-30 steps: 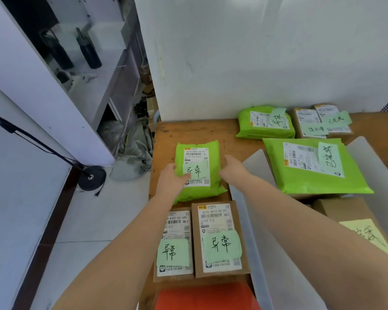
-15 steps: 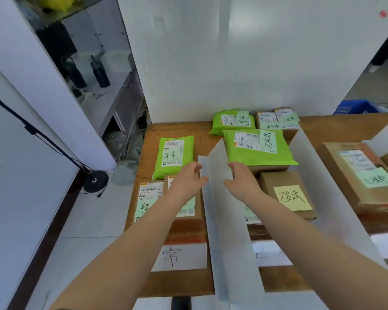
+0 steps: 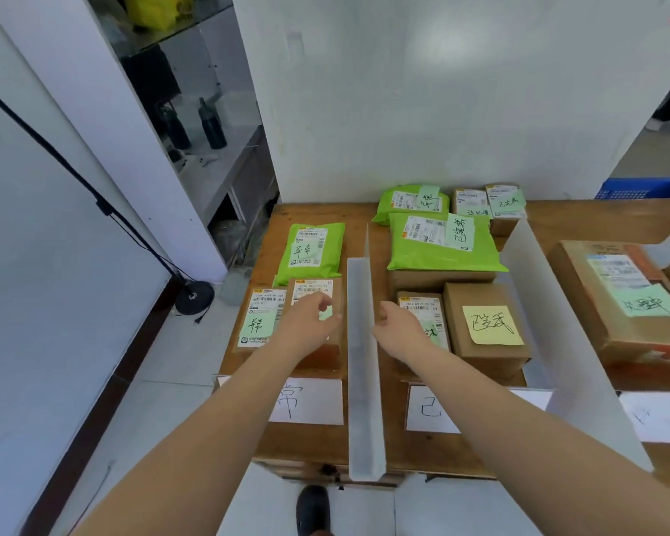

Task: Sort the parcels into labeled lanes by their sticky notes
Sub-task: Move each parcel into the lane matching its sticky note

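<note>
Left lane, left of frame: green mailer (image 3: pixel 315 250) and two boxes (image 3: pixel 287 323), all noted, sorted.
Middle lane: green mailer (image 3: pixel 439 241), boxes, yellow note (image 3: pixel 490 325).
Right lane: box (image 3: pixel 619 299), partly cut off.
My left hand (image 3: pixel 310 319) and right hand (image 3: pixel 397 326): empty, loosely curled, either side of the divider (image 3: pixel 362 361).
Lane labels (image 3: pixel 428 413) half hidden by my arms; remaining work unclear.

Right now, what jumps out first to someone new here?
The bright green mailers at the back of the wooden table, and the white dividers splitting it into lanes. Then the two bare hands, the left hand over a brown box in the left lane, the right hand just across the divider, neither holding anything.
</note>
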`<move>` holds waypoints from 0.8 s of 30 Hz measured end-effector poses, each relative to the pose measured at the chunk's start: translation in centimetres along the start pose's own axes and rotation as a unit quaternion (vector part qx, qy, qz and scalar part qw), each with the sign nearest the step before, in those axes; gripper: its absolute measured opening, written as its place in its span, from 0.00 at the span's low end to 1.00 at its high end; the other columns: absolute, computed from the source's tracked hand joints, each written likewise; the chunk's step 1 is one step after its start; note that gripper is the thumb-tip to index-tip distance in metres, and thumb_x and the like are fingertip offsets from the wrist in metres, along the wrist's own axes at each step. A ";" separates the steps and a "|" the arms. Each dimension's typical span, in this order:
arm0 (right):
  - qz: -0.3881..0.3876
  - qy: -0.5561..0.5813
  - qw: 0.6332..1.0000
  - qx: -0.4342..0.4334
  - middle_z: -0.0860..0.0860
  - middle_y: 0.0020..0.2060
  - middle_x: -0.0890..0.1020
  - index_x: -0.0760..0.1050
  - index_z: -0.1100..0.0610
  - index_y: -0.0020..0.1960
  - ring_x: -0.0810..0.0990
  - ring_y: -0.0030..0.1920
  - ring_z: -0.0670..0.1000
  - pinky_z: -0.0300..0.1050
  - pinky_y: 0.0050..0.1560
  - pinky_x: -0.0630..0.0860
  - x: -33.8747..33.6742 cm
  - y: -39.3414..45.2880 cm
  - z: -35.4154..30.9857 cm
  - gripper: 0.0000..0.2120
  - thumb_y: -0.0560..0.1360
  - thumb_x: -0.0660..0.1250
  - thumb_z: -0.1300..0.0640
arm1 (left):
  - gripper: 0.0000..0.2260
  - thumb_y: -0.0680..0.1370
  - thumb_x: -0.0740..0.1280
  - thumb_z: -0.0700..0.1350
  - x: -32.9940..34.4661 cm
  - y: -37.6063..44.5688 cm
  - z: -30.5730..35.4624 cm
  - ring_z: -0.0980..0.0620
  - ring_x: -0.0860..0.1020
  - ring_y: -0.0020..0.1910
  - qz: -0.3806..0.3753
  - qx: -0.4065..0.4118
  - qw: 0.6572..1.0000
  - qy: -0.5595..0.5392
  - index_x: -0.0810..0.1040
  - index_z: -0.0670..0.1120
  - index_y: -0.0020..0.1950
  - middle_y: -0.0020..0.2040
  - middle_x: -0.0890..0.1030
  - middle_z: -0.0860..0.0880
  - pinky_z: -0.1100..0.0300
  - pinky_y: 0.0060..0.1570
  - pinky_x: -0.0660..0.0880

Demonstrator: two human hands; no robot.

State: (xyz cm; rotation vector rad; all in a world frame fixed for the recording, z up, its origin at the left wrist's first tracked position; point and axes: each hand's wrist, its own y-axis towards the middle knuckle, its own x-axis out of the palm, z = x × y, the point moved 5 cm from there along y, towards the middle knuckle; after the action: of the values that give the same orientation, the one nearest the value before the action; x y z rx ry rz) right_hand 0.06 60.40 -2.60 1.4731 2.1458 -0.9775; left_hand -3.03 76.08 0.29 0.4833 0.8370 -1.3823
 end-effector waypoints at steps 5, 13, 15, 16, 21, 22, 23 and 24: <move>-0.039 -0.014 0.999 -0.009 0.56 0.59 0.77 0.67 0.58 0.67 0.77 0.56 0.56 0.44 0.49 0.74 1.5 0.1 -0.7 0.19 0.77 0.57 0.63 | 0.16 0.76 0.64 0.48 0.1 0.3 -0.4 0.51 0.73 0.59 -0.010 -0.006 1.000 0.001 0.72 0.46 0.63 0.61 0.75 0.49 0.60 0.55 0.68; -0.004 -0.006 1.000 0.020 0.55 0.59 0.77 0.69 0.58 0.65 0.75 0.58 0.54 0.43 0.50 0.73 1.1 1.0 -0.6 0.17 0.76 0.59 0.62 | 0.17 0.77 0.63 0.48 1.2 4.1 1.0 0.50 0.73 0.61 -0.061 0.038 0.997 0.021 0.71 0.46 0.65 0.63 0.74 0.49 0.60 0.53 0.68; 0.002 -0.007 1.000 0.025 0.55 0.58 0.77 0.70 0.59 0.63 0.75 0.58 0.55 0.44 0.52 0.72 0.9 1.4 -0.5 0.16 0.75 0.60 0.61 | 0.17 0.77 0.63 0.47 1.4 5.3 1.8 0.49 0.74 0.59 -0.074 0.051 0.996 0.013 0.70 0.45 0.65 0.63 0.74 0.48 0.58 0.55 0.71; 0.006 -0.009 1.000 0.028 0.56 0.55 0.78 0.71 0.60 0.60 0.75 0.56 0.55 0.45 0.53 0.72 0.8 1.6 -0.4 0.14 0.75 0.60 0.61 | 0.17 0.77 0.63 0.47 1.6 5.8 2.3 0.48 0.74 0.59 -0.079 0.056 0.995 0.009 0.70 0.45 0.65 0.62 0.74 0.47 0.56 0.56 0.72; 0.017 -0.025 0.999 0.037 0.53 0.42 0.73 0.67 0.57 0.43 0.71 0.44 0.53 0.42 0.41 0.65 0.1 2.5 0.3 0.03 0.73 0.60 0.63 | 0.17 0.77 0.63 0.46 2.2 6.8 4.2 0.48 0.73 0.61 -0.079 0.077 0.993 0.031 0.70 0.44 0.65 0.64 0.74 0.46 0.57 0.58 0.69; 0.016 -0.021 0.999 0.033 0.53 0.41 0.73 0.67 0.56 0.41 0.71 0.44 0.53 0.42 0.41 0.65 -0.1 2.6 0.3 0.03 0.72 0.59 0.63 | 0.17 0.77 0.63 0.46 2.3 6.9 4.7 0.48 0.73 0.62 -0.077 0.080 0.993 0.035 0.70 0.43 0.65 0.64 0.74 0.46 0.57 0.58 0.68; 0.010 -0.017 0.999 0.032 0.53 0.42 0.74 0.68 0.56 0.41 0.72 0.45 0.54 0.42 0.41 0.66 -0.4 2.8 0.4 0.04 0.72 0.59 0.63 | 0.17 0.77 0.63 0.46 2.4 7.0 5.1 0.48 0.72 0.62 -0.075 0.084 0.993 0.042 0.70 0.44 0.66 0.64 0.74 0.46 0.57 0.58 0.68; 0.001 -0.014 1.000 0.027 0.54 0.44 0.75 0.71 0.56 0.44 0.74 0.47 0.55 0.41 0.43 0.67 -0.6 2.9 0.5 0.04 0.73 0.58 0.63 | 0.17 0.77 0.63 0.46 2.6 7.1 5.4 0.48 0.72 0.62 -0.072 0.086 0.992 0.050 0.70 0.44 0.65 0.64 0.74 0.46 0.58 0.58 0.68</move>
State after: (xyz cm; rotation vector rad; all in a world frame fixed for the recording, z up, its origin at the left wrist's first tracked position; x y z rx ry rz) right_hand 2.93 60.27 -3.51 1.4761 2.1129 -1.0562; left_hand 5.03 71.47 0.58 0.6398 0.8507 -1.5826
